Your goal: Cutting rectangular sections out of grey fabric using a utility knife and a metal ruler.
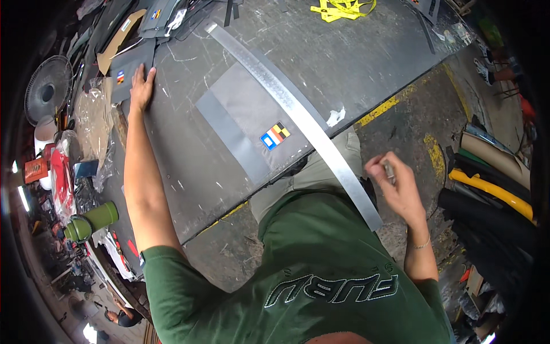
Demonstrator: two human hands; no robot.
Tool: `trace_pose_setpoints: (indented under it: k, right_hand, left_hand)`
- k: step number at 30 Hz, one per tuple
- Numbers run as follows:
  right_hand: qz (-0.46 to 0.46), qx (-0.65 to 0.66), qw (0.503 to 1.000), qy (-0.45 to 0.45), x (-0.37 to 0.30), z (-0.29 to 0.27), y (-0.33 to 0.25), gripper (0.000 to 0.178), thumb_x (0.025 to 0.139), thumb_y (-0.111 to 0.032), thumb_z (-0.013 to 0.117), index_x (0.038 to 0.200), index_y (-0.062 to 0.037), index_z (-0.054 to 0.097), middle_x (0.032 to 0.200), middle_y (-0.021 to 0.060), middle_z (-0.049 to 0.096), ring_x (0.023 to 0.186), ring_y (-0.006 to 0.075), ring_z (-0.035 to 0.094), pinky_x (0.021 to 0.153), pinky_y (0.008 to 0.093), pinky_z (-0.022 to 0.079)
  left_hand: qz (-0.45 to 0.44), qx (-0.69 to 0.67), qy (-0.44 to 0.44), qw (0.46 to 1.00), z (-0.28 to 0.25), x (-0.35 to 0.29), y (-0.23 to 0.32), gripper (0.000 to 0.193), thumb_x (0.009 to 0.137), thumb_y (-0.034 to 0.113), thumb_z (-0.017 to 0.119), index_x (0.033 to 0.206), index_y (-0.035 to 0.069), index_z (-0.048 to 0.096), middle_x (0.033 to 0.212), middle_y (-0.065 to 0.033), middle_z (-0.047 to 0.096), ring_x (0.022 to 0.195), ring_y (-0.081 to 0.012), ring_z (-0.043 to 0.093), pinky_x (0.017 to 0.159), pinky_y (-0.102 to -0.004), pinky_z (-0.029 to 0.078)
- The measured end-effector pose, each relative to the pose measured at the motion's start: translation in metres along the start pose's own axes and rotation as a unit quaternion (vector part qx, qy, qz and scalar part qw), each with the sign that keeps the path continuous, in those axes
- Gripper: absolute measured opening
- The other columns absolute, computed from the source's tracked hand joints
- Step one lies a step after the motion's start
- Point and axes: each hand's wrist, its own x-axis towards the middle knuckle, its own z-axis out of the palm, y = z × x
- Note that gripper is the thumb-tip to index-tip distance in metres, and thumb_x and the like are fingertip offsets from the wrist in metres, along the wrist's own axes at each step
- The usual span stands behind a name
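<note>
My left hand (141, 89) reaches far to the left, fingers stretched out flat at the edge of a dark grey panel (130, 62) with a small coloured patch. Off the table's front edge, my right hand (398, 186) is closed, and a small pale object (389, 170) shows between its fingers; its kind is unclear. Between my hands lies a grey fabric panel (229, 94) with a lighter grey strip and a blue, white, red, yellow and black patch (275, 136). A long metal ruler (286, 106) crosses it diagonally, its near end jutting past the table edge toward my shirt.
The dark worktable (183, 143) has scratches and a white smear. A yellow tape measure (344, 9) lies at the far side. More grey pieces (166, 17) are heaped far left, near a fan (48, 90) and a green bottle (94, 221). Material rolls (492, 192) stand at the right.
</note>
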Motion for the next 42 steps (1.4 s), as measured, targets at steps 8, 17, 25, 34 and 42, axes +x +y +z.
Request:
trace_pose_setpoints:
  k: [8, 17, 25, 34, 42]
  right_hand:
    - [0.001, 0.064, 0.997, 0.045, -0.025, 0.024, -0.026, 0.036, 0.091, 0.002, 0.073, 0.125, -0.0037, 0.064, 0.097, 0.0090, 0.069, 0.088, 0.0161, 0.068, 0.080, 0.0286, 0.052]
    - [-0.017, -0.083, 0.985, 0.149, -0.050, -0.030, 0.048, 0.020, 0.103, -0.015, 0.067, 0.118, -0.0017, 0.067, 0.094, 0.0060, 0.068, 0.083, 0.0089, 0.058, 0.074, 0.0247, 0.047]
    - [0.151, -0.124, 0.979, 0.055, -0.036, -0.038, 0.048, 0.022, 0.106, -0.023, 0.064, 0.109, -0.0008, 0.065, 0.079, 0.0026, 0.057, 0.074, 0.0089, 0.045, 0.067, 0.0271, 0.042]
    - [0.053, 0.012, 0.990, 0.130, -0.056, -0.028, 0.053, 0.014, 0.104, -0.014, 0.062, 0.102, -0.0005, 0.063, 0.090, -0.0015, 0.056, 0.085, 0.0086, 0.049, 0.077, 0.0251, 0.040]
    - [0.060, 0.024, 0.988, 0.140, -0.033, -0.008, 0.034, 0.030, 0.104, -0.032, 0.068, 0.096, -0.0044, 0.060, 0.084, -0.0037, 0.051, 0.081, 0.0073, 0.044, 0.073, 0.0242, 0.037]
  left_hand:
    - [0.298, -0.139, -0.062, 0.942, -0.038, -0.110, 0.220, 0.033, 0.096, 0.025, 0.070, 0.122, 0.005, 0.065, 0.125, -0.0174, 0.065, 0.120, -0.0355, 0.063, 0.103, -0.0420, 0.050]
    - [0.280, 0.092, -0.068, 0.953, -0.040, -0.192, 0.272, 0.041, 0.100, 0.043, 0.064, 0.127, 0.012, 0.068, 0.115, -0.0105, 0.067, 0.113, -0.0307, 0.065, 0.098, -0.0451, 0.050]
    - [0.356, 0.030, -0.004, 0.934, -0.033, -0.194, 0.248, 0.065, 0.091, 0.055, 0.071, 0.137, 0.009, 0.065, 0.142, -0.0171, 0.058, 0.131, -0.0354, 0.057, 0.113, -0.0494, 0.043]
    - [0.234, -0.077, -0.023, 0.969, -0.036, -0.206, 0.241, 0.083, 0.090, 0.052, 0.074, 0.148, -0.003, 0.050, 0.153, -0.0232, 0.050, 0.145, -0.0385, 0.044, 0.121, -0.0503, 0.035]
    - [0.222, -0.054, -0.055, 0.972, -0.020, -0.230, 0.255, 0.101, 0.082, 0.066, 0.076, 0.148, -0.005, 0.048, 0.156, -0.0239, 0.047, 0.149, -0.0347, 0.040, 0.124, -0.0500, 0.031]
